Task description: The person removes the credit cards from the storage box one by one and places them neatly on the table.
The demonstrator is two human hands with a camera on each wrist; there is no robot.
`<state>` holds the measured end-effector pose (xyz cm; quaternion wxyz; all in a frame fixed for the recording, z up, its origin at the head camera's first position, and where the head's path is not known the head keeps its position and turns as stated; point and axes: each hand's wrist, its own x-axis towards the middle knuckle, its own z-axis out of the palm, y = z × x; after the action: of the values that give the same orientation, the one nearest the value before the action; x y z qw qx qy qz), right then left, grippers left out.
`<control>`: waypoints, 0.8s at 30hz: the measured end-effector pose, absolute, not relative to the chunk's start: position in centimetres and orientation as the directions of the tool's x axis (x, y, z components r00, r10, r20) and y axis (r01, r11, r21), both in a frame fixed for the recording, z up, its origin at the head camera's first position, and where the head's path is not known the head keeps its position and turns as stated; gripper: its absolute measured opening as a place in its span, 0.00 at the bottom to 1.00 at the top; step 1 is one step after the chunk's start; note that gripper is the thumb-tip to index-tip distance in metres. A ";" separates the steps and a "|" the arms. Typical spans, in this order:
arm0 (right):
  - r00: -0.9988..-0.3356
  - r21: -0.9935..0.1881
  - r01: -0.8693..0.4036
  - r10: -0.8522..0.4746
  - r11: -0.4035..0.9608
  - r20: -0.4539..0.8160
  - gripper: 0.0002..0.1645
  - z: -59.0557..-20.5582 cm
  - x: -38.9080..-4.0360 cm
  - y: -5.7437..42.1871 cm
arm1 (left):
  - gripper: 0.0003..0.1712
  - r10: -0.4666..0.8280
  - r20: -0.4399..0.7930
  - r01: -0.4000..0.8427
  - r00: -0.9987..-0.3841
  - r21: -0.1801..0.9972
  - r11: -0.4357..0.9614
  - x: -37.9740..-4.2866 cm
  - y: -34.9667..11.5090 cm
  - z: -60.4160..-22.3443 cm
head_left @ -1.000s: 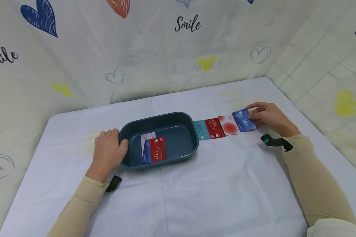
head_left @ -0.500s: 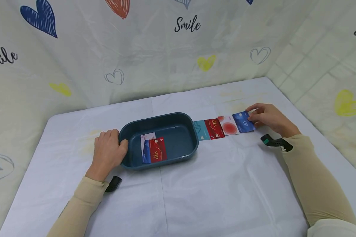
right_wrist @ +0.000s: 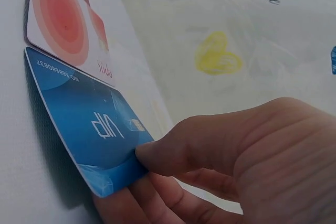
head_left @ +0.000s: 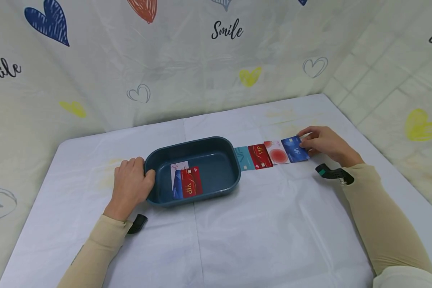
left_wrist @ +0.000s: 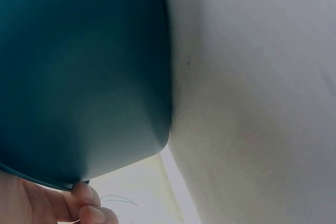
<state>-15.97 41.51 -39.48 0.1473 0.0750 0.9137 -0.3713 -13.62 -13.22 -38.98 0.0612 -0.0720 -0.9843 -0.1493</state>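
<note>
My left hand (head_left: 130, 185) grips the left end of a dark teal rectangular tray (head_left: 219, 192), thumb over the rim. In the left wrist view its fingertips (left_wrist: 92, 203) curl at the rim of the tray (left_wrist: 84, 87). A red VIP card (head_left: 192, 182) lies in the tray, over a blue card (head_left: 178, 188) and a white flowered card (head_left: 179, 165). At the right end of a row of cards, my right hand (head_left: 327, 143) pinches a blue VIP card (right_wrist: 94, 121), thumb on top and fingers underneath.
Left of the blue VIP card, the row holds a white card with red circles (head_left: 278, 155), a red VIP card (head_left: 261, 156) and a teal card (head_left: 244, 158) against the tray's right end. A white cloth covers the table (head_left: 266, 228); a printed curtain (head_left: 187, 60) hangs behind it.
The blue VIP card in my right hand has shifted slightly down and settled more squarely in line with the row. My left hand and the tray have stayed put.
</note>
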 end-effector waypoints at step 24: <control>-0.948 -0.569 0.220 0.036 0.792 -0.316 0.29 -38.5 -15.7 40.9 | 0.16 0.130 0.179 0.179 -0.975 0.291 0.940 -13.7 -13.3 -39.2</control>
<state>-15.74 40.88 -38.52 0.1457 0.0685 0.9354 -0.3148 -13.74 -13.34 -39.16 0.0789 -0.0788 -0.9817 -0.1545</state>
